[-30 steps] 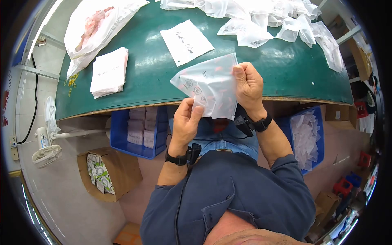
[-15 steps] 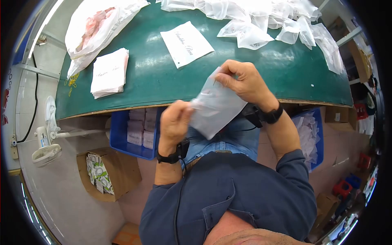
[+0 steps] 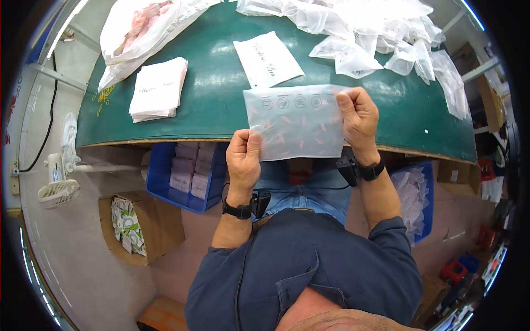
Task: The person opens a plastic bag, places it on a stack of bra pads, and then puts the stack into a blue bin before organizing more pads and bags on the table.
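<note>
A frosted plastic bag (image 3: 298,127) is stretched flat between my two hands, over the near edge of the table. It has a row of printed round symbols along its top, and small pinkish marks show through it. My left hand (image 3: 244,157) pinches the bag's left edge between thumb and fingers. On the other side, my right hand (image 3: 359,116) grips its upper right corner. Just beyond the bag lies a white printed card or packet (image 3: 269,59). To the left sits a stack of similar white printed pieces (image 3: 159,88).
A large white bag (image 3: 124,63) with pink contents lies at the table's (image 3: 215,105) far left, near yellow rings (image 3: 103,95). Crumpled frosted bags (image 3: 353,55) fill the far right. Below are blue bins (image 3: 207,207) (image 3: 428,231), a cardboard box (image 3: 165,231) and a fan (image 3: 58,193).
The bag has gone from tilted and folded to spread flat, its printed side showing. My right hand has moved right and down; my left hand has shifted slightly right.
</note>
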Demonstrator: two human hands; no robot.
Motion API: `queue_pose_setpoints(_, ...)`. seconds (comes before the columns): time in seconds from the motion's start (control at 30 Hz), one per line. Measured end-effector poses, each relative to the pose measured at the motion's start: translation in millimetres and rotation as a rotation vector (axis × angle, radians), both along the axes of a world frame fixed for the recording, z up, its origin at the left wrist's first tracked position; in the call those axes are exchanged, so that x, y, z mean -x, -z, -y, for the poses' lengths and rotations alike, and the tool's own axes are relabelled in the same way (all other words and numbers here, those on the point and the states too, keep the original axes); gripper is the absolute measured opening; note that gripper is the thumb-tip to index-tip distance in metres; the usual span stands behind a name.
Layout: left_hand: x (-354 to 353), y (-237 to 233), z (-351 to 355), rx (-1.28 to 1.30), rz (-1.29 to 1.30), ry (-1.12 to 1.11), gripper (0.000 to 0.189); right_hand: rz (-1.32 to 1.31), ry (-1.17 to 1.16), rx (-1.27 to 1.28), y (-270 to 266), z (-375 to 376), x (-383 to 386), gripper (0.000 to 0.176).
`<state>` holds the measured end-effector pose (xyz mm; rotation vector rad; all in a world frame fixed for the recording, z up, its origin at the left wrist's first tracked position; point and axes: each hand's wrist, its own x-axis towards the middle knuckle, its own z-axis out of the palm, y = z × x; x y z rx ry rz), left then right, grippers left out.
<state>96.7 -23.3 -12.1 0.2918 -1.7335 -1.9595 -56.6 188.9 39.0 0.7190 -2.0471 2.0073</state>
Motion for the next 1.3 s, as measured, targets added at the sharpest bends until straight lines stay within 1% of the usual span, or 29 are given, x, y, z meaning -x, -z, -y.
queue_pose_setpoints(0.07, 1.3, -6.4, 6.9, 0.012, -0.043, -0.047, 0.018, 0.136, -0.035, -0.06, 5.9, -9.5, 1.1, 0.016)
queue_pose_setpoints(0.1, -1.9, -10.4, 11.6, 0.083, -0.035, -0.011, 0.018, 0.206, -0.049, -0.089, 9.3, -10.6, 3.8, 0.015)
queue_pose_setpoints(0.13, -5.8, -14.1, 15.1, 0.153, -0.023, 0.025, 0.017, 0.199, -0.06, -0.088, -5.4, -2.7, 3.6, 0.015)
queue_pose_setpoints(0.17, -8.7, -17.2, 16.0, 0.22, -0.005, 0.064, 0.016, -0.064, 0.012, -0.209, -22.8, 2.7, 1.8, 0.016)
queue_pose_setpoints(0.2, -9.4, -21.5, 12.9, 0.217, 0.001, 0.062, 0.016, -0.322, 0.087, -0.327, -42.8, 8.0, -3.6, 0.017)
queue_pose_setpoints(0.23, -8.0, -26.8, 8.1, 0.329, -0.003, 0.188, 0.015, -0.579, 0.166, -0.441, -50.9, 9.7, -7.9, 0.017)
queue_pose_setpoints(0.27, -5.7, -30.7, 5.3, 0.445, -0.011, 0.315, 0.015, -0.576, 0.167, -0.437, -50.0, 8.7, -10.9, 0.017)
queue_pose_setpoints(0.37, -4.2, -38.4, 10.1, 0.437, -0.026, 0.308, 0.014, -0.193, -0.348, -0.484, -47.8, 11.5, -21.9, 0.021)
queue_pose_setpoints(0.43, -8.3, -38.2, 17.7, 0.432, -0.031, 0.276, 0.014, -0.196, -0.339, -0.435, -38.2, 14.3, -23.5, 0.021)
queue_pose_setpoints(0.5, -14.8, -23.2, 23.7, 0.254, 0.057, 0.254, 0.014, -0.167, -0.279, -0.362, -26.1, 15.9, -24.7, 0.02)
queue_pose_setpoints(0.53, -16.4, -18.8, 24.7, 0.163, 0.099, 0.252, 0.014, -0.166, -0.286, -0.36, -23.7, 19.0, -23.7, 0.02)
queue_pose_setpoints(0.57, -15.7, -14.3, 24.0, 0.164, 0.102, 0.253, 0.014, -0.095, -0.248, -0.299, -22.1, 21.6, -20.5, 0.02)
queue_pose_setpoints(0.63, -13.0, -5.3, 15.5, 0.007, 0.046, 0.174, 0.015, 0.058, -0.153, -0.181, -17.0, 21.4, -15.7, 0.02)
queue_pose_setpoints(0.67, -12.2, -1.9, 10.2, -0.077, 0.019, 0.139, 0.016, 0.067, -0.136, -0.188, -13.6, 22.2, -14.8, 0.02)
queue_pose_setpoints(0.7, -10.8, -6.0, 4.7, -0.088, 0.027, 0.156, 0.016, 0.089, -0.138, -0.117, -9.8, 26.6, -14.9, 0.02)
queue_pose_setpoints(0.77, -3.2, -17.8, -2.4, -0.197, 0.001, 0.064, 0.019, 0.117, -0.147, 0.03, -3.1, 32.4, -14.0, 0.021)
queue_pose_setpoints(0.8, -0.3, -21.0, -4.8, -0.25, -0.015, 0.009, 0.021, 0.115, -0.143, 0.023, 0.2, 30.3, -13.1, 0.021)
queue_pose_setpoints(0.83, -1.7, -18.7, -4.3, -0.254, -0.017, 0.01, 0.021, 0.11, -0.118, 0.024, 2.7, 29.9, -12.7, 0.021)
queue_pose_setpoints(0.93, -12.9, -9.9, 14.1, -0.08, 0.131, 0.068, 0.024, 0.101, -0.069, 0.042, 8.3, 32.0, -8.7, 0.02)
queue_pose_setpoints(0.97, -15.1, -10.6, 19.0, -0.08, 0.136, 0.07, 0.024, 0.015, -0.027, 0.003, 8.2, 31.6, -8.4, 0.02)
queue_pose_setpoints(1.03, -14.2, -14.0, 27.4, 0.046, 0.12, 0.119, 0.022, -0.165, 0.049, -0.081, -2.7, 34.4, -6.6, 0.019)
queue_pose_setpoints(1.07, -13.4, -16.1, 30.9, 0.108, 0.112, 0.143, 0.021, -0.164, 0.048, -0.084, -14.2, 35.7, -6.5, 0.019)
queue_pose_setpoints(1.1, -11.7, -18.3, 34.2, 0.106, 0.112, 0.142, 0.021, -0.355, 0.071, -0.189, -29.2, 35.4, -4.8, 0.019)
queue_pose_setpoints(1.13, -9.8, -21.0, 37.5, 0.202, 0.106, 0.188, 0.021, -0.545, 0.096, -0.294, -49.4, 37.8, -5.7, 0.018)
queue_pose_setpoints(1.17, -8.5, -23.9, 40.2, 0.299, 0.101, 0.239, 0.021, -0.731, 0.124, -0.4, -57.8, 38.3, -6.3, 0.018)
queue_pose_setpoints(1.2, -7.7, -26.6, 42.4, 0.396, 0.095, 0.293, 0.022, -0.727, 0.13, -0.402, -55.8, 37.4, -6.0, 0.018)
queue_pose_setpoints(1.23, -7.9, -29.5, 44.4, 0.396, 0.095, 0.302, 0.022, -0.63, -0.023, -0.444, -52.3, 35.9, -5.3, 0.018)
queue_pose_setpoints(1.3, -9.8, -36.5, 51.1, 0.186, 0.1, 0.283, 0.02, -0.436, -0.331, -0.511, -44.9, 36.6, -3.1, 0.019)
